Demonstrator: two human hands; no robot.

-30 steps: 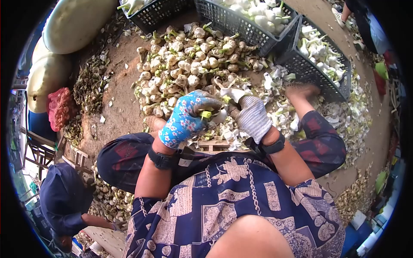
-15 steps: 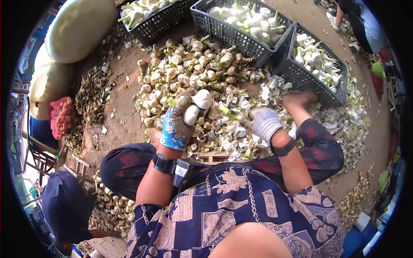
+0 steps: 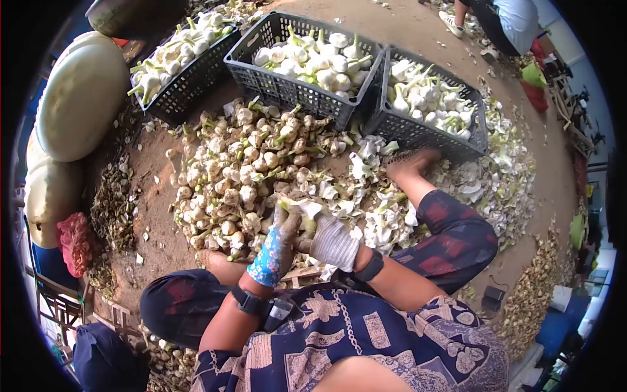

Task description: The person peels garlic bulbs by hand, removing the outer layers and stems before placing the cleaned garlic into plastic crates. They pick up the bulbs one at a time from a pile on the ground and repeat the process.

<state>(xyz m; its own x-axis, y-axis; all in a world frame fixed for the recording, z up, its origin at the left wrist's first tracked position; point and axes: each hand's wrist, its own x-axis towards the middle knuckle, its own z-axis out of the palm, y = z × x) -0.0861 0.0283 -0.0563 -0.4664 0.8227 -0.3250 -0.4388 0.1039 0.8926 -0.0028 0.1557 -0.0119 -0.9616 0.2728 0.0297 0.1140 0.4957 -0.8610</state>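
My left hand (image 3: 279,238), in a dirty glove with a blue floral cuff, is closed around garlic (image 3: 307,208) whose pale skin shows at the fingertips. Right beside it, my right hand (image 3: 326,240) in a grey-white glove meets the same garlic with bent fingers. Both hands are over the near edge of a heap of unpeeled garlic (image 3: 228,189). Loose white peelings (image 3: 385,219) lie to the right of the hands. The gloves partly hide the garlic.
Three black crates (image 3: 300,77) of white garlic stand behind the heap. Large pale round containers (image 3: 81,98) and a red net bag (image 3: 77,243) are at the left. My bare foot (image 3: 411,163) rests by the right crate. Another person (image 3: 513,26) is at the upper right.
My right hand has moved left to meet my left hand. The two clean white bulbs seen in my left hand are no longer visible there. The view has shifted, showing more of the crates.
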